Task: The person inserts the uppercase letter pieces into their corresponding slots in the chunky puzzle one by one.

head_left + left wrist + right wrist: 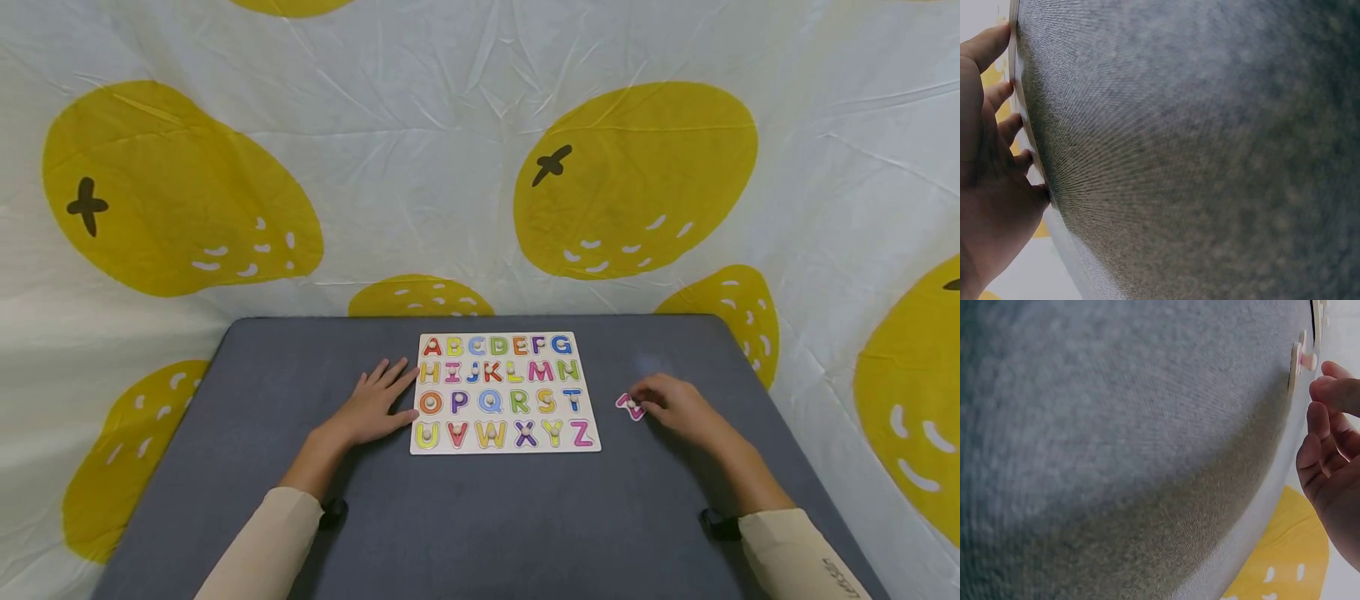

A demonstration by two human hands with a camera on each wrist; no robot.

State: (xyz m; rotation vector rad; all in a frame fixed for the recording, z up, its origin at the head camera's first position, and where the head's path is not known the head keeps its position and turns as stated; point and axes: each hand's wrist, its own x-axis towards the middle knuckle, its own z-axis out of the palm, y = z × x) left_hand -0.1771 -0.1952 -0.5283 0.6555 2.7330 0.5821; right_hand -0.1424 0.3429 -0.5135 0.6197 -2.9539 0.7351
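A white alphabet puzzle board with knobbed letter pieces lies on the dark table. Its lower right corner shows a flat pink Z without a knob. At the board's left edge my left hand rests with fingers spread, its thumb and fingertips right at the edge. To the right of the board lies a loose pink Z puzzle piece, its knob seen side-on in the right wrist view. Just beside this knob, my right hand has its fingers loosely bent, with a small gap from the fingertips to the knob.
The grey table reaches back to a white cloth printed with large yellow fruit. Dark bands sit at both wrists, below light sleeves.
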